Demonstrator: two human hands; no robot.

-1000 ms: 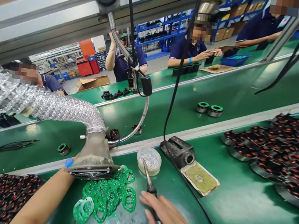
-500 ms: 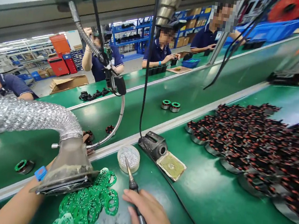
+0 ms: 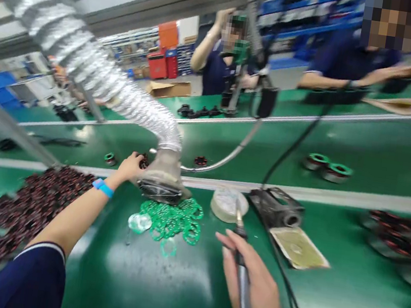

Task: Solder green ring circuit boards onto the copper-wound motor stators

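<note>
My right hand is closed around a soldering iron, held like a pen. The iron's tip rests at a round pale pot with silvery stuff in it. My left hand reaches out to the rail beyond the fume hood, fingers closed on a dark motor stator, partly hidden by the hood. Green ring-shaped circuit boards lie heaped on the green bench below the hood.
A soldering iron stand with a yellowish sponge is right of the pot. Stators are piled at left and right. A silver duct hangs from above. Co-workers sit across the line.
The view has swung left and levelled, bringing the left stator pile into sight. My left hand and its stator now show beside the hood. The iron stays at the pot.
</note>
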